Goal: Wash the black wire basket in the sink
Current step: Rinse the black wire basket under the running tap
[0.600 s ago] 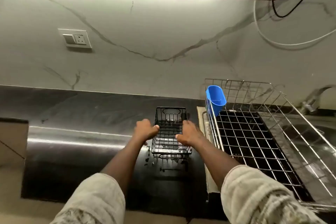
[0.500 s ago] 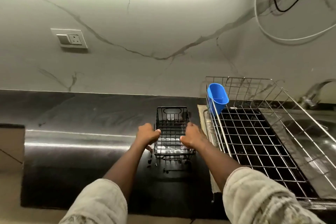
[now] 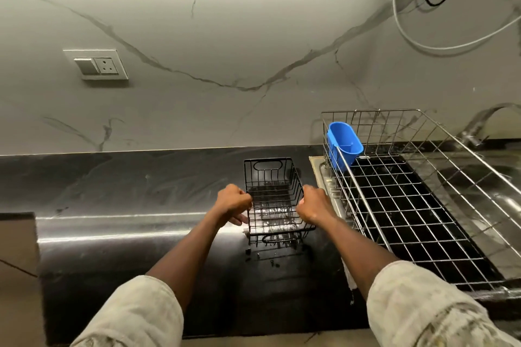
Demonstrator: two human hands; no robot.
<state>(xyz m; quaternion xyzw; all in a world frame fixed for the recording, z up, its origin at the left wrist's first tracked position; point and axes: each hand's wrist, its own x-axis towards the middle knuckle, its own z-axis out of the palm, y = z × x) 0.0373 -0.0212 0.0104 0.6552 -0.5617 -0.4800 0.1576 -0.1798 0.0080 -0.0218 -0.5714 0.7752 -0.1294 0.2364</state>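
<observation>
The left hand (image 3: pixel 232 203) and right hand (image 3: pixel 313 203) each clenched a long side rim of the black wire basket (image 3: pixel 272 191) on the counter (image 3: pixel 141 186), seemingly to carry it level toward the sink (image 3: pixel 479 186).

No text, label or number can be read — nothing anywhere is legible.

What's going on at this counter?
A person grips a black wire basket by its two long sides, left hand on one, right hand on the other. It is over the dark countertop, just left of a steel dish rack with a blue cup hung on its corner. The sink lies further right, so the basket has not reached it yet.
</observation>
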